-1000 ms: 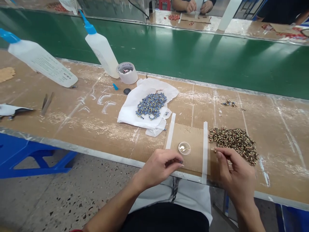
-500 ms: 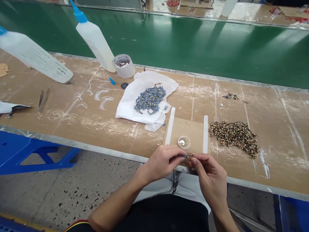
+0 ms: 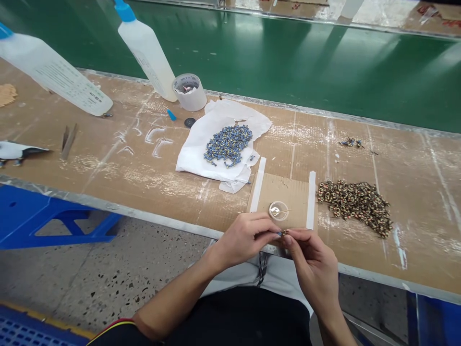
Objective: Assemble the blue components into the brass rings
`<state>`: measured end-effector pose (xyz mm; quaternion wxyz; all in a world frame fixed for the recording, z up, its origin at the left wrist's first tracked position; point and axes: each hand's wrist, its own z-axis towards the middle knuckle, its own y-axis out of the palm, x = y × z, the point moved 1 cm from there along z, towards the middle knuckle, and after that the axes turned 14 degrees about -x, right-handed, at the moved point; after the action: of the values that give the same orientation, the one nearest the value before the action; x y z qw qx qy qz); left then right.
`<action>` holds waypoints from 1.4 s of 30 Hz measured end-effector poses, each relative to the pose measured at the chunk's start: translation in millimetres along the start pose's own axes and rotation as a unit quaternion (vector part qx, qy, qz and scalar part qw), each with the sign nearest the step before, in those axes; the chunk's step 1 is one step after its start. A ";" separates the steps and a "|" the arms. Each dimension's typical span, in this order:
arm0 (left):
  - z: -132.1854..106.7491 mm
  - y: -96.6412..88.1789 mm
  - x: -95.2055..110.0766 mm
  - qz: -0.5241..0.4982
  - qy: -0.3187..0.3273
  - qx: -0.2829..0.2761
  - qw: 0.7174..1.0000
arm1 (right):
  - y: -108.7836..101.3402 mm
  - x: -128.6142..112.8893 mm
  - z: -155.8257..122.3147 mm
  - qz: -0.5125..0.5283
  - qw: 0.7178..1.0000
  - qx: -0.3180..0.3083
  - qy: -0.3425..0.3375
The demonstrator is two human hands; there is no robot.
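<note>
Between thumb and fingers, my left hand point(image 3: 248, 235) pinches a small blue piece point(image 3: 279, 233). My right hand point(image 3: 312, 254) is closed on a small dark-and-tan piece point(image 3: 285, 232), its fingertips meeting the left hand's. The two pieces touch or nearly touch; their exact shape is too small to make out. Just beyond the fingers stands a small clear cup point(image 3: 278, 210) with a thin stick in it, on a cardboard sheet point(image 3: 288, 190) taped at both sides. A heap of blue-and-yellow pieces point(image 3: 228, 144) lies on white paper point(image 3: 194, 154). To the right is a heap of dark-and-tan pieces point(image 3: 355, 204).
Two white squeeze bottles point(image 3: 147, 55) with blue caps stand or lean at the back left, beside a tape roll point(image 3: 189, 92) holding scraps. Tweezers point(image 3: 69, 142) lie at left. A few joined pieces point(image 3: 351, 142) sit at back right. A green belt point(image 3: 252, 57) runs behind the table.
The view has shifted slightly, so the table things appear a little further right. Both hands stay together with the small pieces between their fingertips.
</note>
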<state>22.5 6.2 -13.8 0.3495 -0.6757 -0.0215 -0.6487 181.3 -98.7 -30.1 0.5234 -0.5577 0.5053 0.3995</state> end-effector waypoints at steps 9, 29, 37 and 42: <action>-3.7 6.7 -4.0 0.104 0.014 0.023 0.994 | -3.9 -12.1 4.1 -0.054 0.997 -0.057 -0.009; -4.9 -1.5 -4.8 0.063 0.009 -0.037 0.997 | 10.8 -22.4 6.3 -0.171 0.980 -0.086 -0.060; -7.0 -2.6 -5.6 0.066 -0.001 -0.050 0.997 | 9.1 -19.9 6.8 -0.151 0.983 -0.092 -0.044; -4.3 -3.5 -4.4 0.030 0.001 -0.036 0.999 | -1.5 -15.1 6.4 -0.028 0.996 -0.086 -0.001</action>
<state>16.4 8.6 -16.5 0.3445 -0.6873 0.0228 -0.6390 180.7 -90.3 -16.0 0.4847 -0.6145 0.4527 0.4271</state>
